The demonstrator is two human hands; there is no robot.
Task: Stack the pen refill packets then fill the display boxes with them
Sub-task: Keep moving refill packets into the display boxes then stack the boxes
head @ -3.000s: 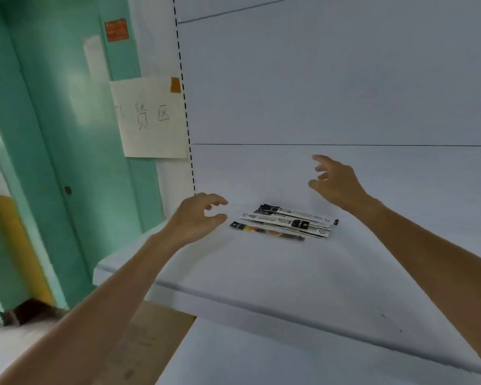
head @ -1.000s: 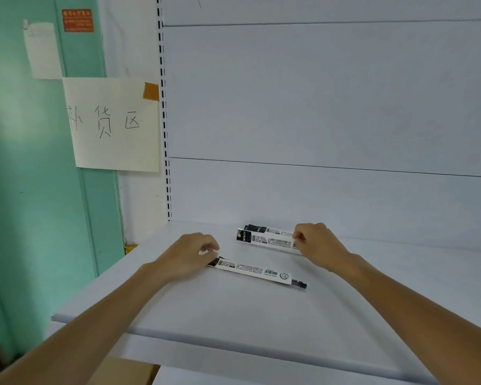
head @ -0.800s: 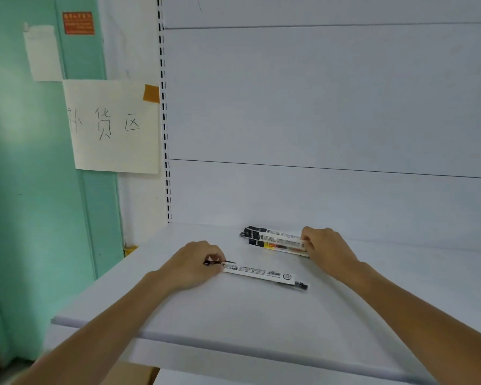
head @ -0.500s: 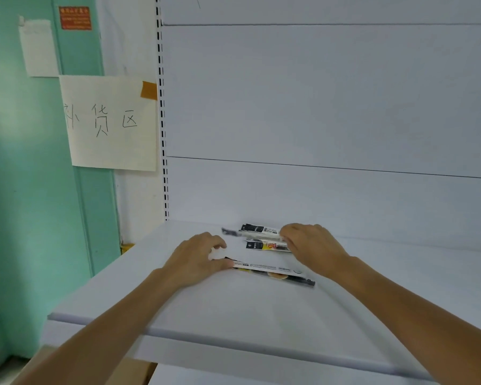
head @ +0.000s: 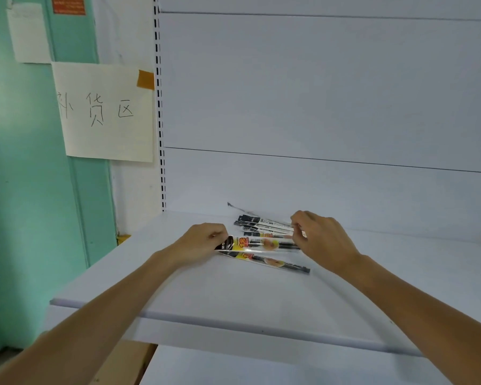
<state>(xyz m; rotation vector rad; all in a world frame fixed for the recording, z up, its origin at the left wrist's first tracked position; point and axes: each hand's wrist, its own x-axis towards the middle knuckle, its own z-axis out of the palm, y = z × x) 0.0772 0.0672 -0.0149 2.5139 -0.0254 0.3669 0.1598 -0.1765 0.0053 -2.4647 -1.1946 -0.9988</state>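
One white shelf (head: 233, 295) lies under both forearms, and one handwritten paper sign (head: 106, 112) hangs up and left of the left hand (head: 202, 243). That hand pinches the left end of one lifted packet (head: 261, 243) that spans the gap to the right hand (head: 324, 241), whose curled fingers grip the right ends of the rear packets (head: 267, 227), seemingly three though blurred, just beyond both hands. One front packet (head: 264, 259) lies flat between the wrists, just nearer than the lifted one.
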